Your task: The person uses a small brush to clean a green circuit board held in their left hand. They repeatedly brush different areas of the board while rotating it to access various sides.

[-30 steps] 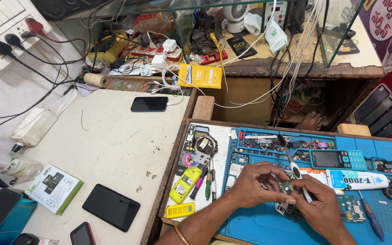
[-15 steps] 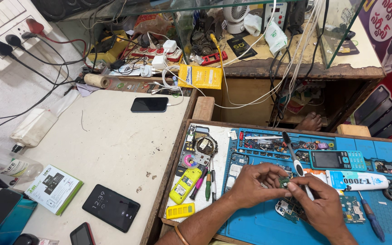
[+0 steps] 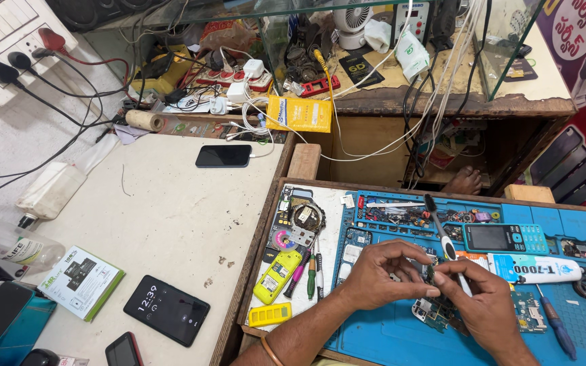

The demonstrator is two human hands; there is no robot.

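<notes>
Two bare hands meet over the blue repair mat [image 3: 388, 339]. The left hand [image 3: 374, 274] has its fingers [image 3: 420, 257] pinched shut on a small circuit board [image 3: 429, 274], held just above the mat. The right hand [image 3: 486, 305] touches the same board, fingers closed around a black-bristled brush [image 3: 442, 237] that slants upward. A teal keypad phone [image 3: 503, 238] lies on the mat beyond the hands, and a yellow phone [image 3: 277, 276] rests left of the mat.
</notes>
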